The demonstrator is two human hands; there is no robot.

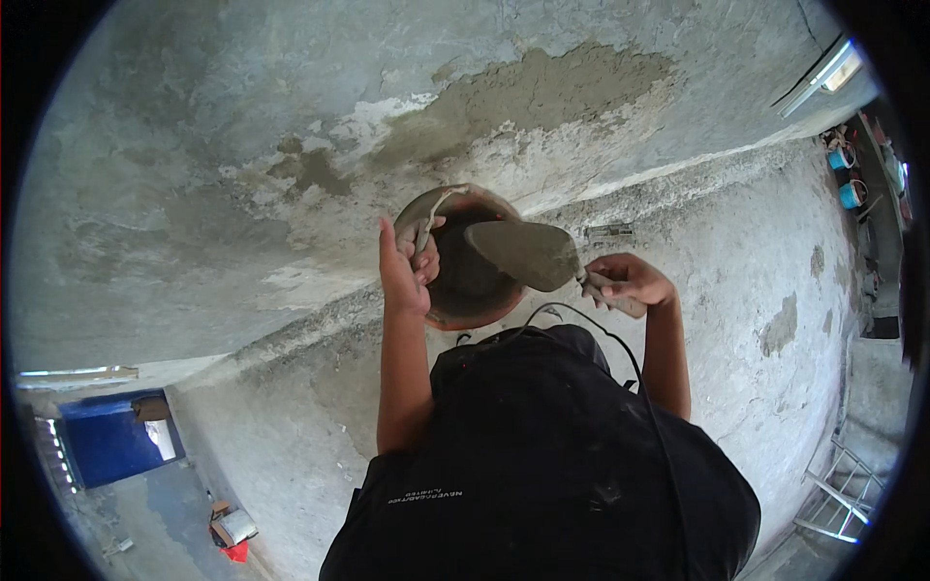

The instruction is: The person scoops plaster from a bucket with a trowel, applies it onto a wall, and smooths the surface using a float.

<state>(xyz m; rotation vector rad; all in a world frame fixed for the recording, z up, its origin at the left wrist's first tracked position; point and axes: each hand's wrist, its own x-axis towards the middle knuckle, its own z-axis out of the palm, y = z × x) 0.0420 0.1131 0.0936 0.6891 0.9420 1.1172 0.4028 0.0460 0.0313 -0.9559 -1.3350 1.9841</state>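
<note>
My left hand (412, 266) is closed round the mortar-crusted handle of a round bucket (475, 318) with a reddish rim, held in front of me near the wall. Its dark inside shows in part; how much mortar it holds I cannot tell. In my right hand (635, 281) is the handle of a trowel (523, 255). The trowel's broad blade, coated in grey mortar, lies across the right side of the bucket's mouth. Whether blade and rim touch is not clear.
Ahead rises a rough grey wall with a darker, wet-looking mortar patch (562, 92). A small slotted grate (608, 231) lies near the wall's foot. Blue buckets (852, 194) stand far right, a metal ladder (841, 499) lower right. A dark cable (635, 363) hangs over my body.
</note>
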